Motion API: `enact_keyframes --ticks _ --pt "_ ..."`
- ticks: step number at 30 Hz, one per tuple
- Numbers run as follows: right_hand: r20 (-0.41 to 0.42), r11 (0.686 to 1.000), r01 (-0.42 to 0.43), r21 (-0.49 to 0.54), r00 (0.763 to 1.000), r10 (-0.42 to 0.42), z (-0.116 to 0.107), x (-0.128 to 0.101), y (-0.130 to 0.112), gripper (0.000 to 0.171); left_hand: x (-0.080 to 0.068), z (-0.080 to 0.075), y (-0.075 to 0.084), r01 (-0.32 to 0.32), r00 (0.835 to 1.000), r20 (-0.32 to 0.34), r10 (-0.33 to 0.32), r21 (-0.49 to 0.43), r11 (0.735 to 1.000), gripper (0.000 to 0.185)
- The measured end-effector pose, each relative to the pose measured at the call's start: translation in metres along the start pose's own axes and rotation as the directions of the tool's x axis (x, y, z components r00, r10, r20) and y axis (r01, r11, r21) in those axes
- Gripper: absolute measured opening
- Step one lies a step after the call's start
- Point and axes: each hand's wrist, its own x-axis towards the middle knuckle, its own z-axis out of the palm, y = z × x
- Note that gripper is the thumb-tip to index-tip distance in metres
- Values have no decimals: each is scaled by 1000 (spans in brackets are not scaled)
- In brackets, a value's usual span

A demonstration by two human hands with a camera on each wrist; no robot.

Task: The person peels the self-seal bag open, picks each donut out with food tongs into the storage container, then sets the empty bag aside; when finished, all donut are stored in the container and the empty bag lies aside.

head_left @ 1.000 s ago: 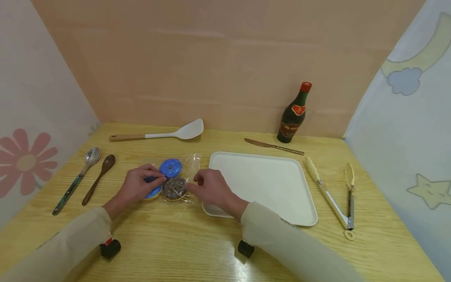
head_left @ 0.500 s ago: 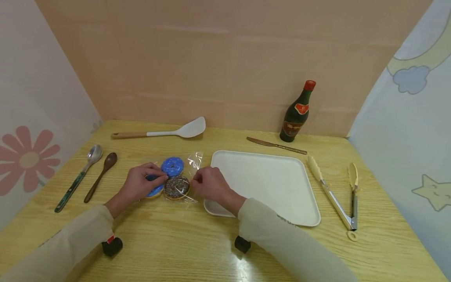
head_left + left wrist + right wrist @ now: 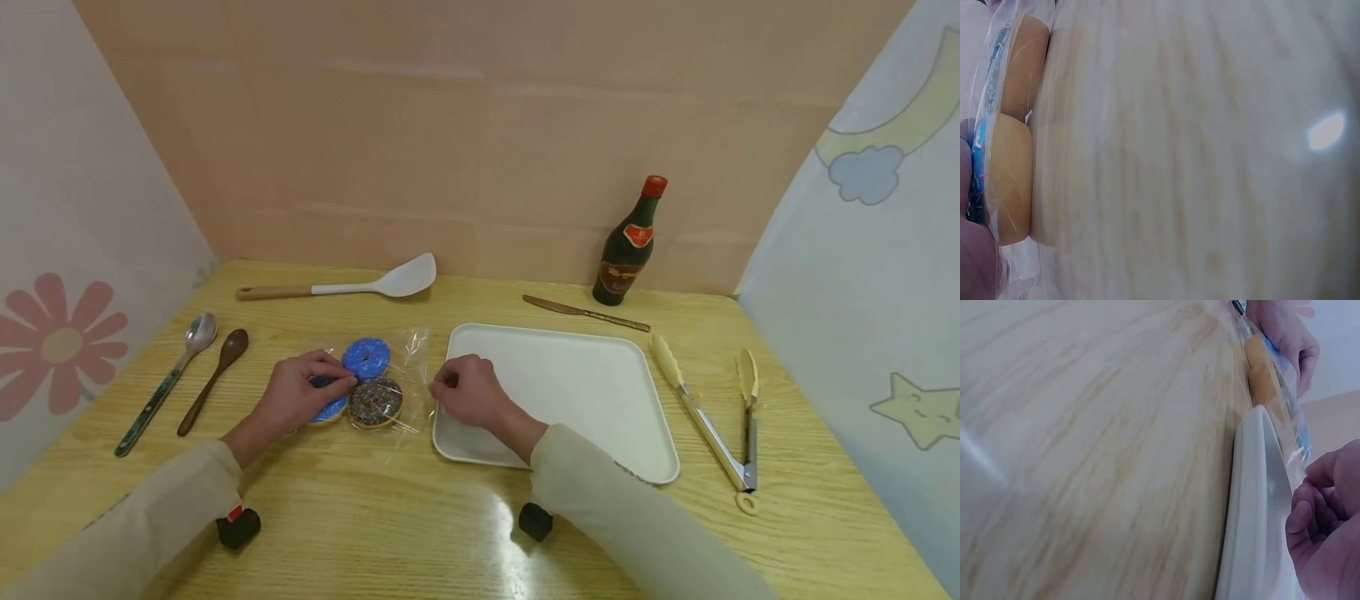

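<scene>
Two blue donuts and a dark sprinkled donut (image 3: 375,402) lie in a clear plastic bag (image 3: 415,375) left of the white tray (image 3: 562,400). My left hand (image 3: 303,387) reaches over the lower blue donut (image 3: 327,409), partly covering it, and pinches the bag's film beside the upper blue donut (image 3: 366,358). With thumb and forefinger, my right hand (image 3: 476,392) pinches the bag's right edge above the tray's left rim. In the right wrist view, the film stretches to the right hand (image 3: 1329,519). The donuts' tan sides (image 3: 1013,181) show in the left wrist view.
A metal spoon (image 3: 168,383) and a wooden spoon (image 3: 217,375) lie at left. Behind are a white spatula (image 3: 405,277), a table knife (image 3: 585,312) and a dark green bottle (image 3: 626,250). Spread tongs (image 3: 708,433) lie right of the tray.
My right hand has moved right from beside the dark donut to over the tray's left edge, drawing the bag's edge out. My left hand stays in place.
</scene>
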Motion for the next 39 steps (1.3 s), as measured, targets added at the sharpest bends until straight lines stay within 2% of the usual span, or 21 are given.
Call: enact_keyframes --ticks 8,16,25,29,34,39 --pt "-25 998 -60 15 998 60 -8 -3 8 15 0 0 -1 -13 1000 -5 13 -35 999 7" --pt "-32 995 -95 19 995 96 -8 -2 9 16 0 -2 0 8 1000 5 -7 -43 999 7" --pt "-90 997 -70 37 993 73 0 17 -1 19 0 0 1 -1 1000 2 1 -83 997 5" --pt "-103 998 -66 5 992 66 6 28 -8 22 0 1 0 5 1000 5 -5 -72 997 7" --pt "-96 996 -78 -52 993 72 8 38 -11 16 0 1 0 7 1000 4 -7 -60 998 8" --pt "-100 994 -102 -37 990 98 6 43 -4 13 1 -1 1 6 1000 8 -6 -41 999 6"
